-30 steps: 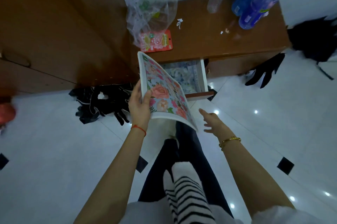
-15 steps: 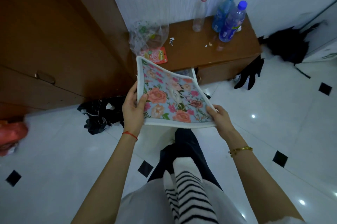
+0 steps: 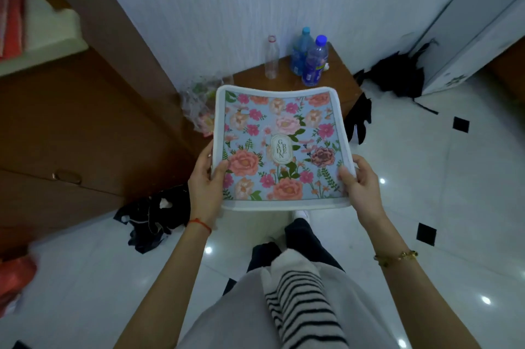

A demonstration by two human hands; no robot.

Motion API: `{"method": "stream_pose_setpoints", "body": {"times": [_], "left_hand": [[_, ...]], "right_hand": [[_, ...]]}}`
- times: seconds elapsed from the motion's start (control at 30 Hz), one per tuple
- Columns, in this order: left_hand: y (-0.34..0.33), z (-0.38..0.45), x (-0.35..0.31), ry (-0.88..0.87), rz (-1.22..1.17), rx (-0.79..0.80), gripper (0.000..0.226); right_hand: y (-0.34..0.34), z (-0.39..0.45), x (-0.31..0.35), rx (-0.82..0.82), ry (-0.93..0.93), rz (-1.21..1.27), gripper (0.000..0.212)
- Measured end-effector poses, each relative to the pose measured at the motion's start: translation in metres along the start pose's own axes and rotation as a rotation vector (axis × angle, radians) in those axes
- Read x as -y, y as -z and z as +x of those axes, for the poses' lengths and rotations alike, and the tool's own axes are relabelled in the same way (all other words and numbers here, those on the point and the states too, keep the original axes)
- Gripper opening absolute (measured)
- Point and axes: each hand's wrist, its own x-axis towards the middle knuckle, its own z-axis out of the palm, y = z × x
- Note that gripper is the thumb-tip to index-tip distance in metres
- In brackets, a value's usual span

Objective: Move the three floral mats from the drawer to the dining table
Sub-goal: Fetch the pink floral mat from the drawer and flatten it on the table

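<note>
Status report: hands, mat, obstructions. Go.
Left hand and right hand grip floral mat by its sides. Mat face up, off the floor. Nothing blocking visible.

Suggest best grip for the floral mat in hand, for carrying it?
Keep the floral mat by its two side edges near the closest corners, left hand from the left, right hand from the right. It is thin, floppy and sags between them; thumbs on top hold it flat.

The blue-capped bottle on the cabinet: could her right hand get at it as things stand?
Probably not right away. The right hand grips the floral mat, as does the left hand, and the mat lies between the hands and the blue-capped bottle, which stands well beyond.
</note>
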Motion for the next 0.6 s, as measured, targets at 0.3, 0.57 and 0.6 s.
{"method": "stream_pose_setpoints", "body": {"times": [0.3,0.57,0.6], "left_hand": [[-0.061,0.024,-0.021,0.035,0.049,0.149,0.031],[-0.171,0.052,-0.055,-0.014,0.088,0.453,0.027],[-0.188,0.055,-0.061,-0.015,0.09,0.485,0.028]], "right_hand": [[0.052,-0.019,0.007,-0.187,0.07,0.096,0.023],[0.132,-0.003,0.009,-0.373,0.09,0.181,0.024],[0.145,0.001,0.009,-0.4,0.093,0.181,0.024]]}}
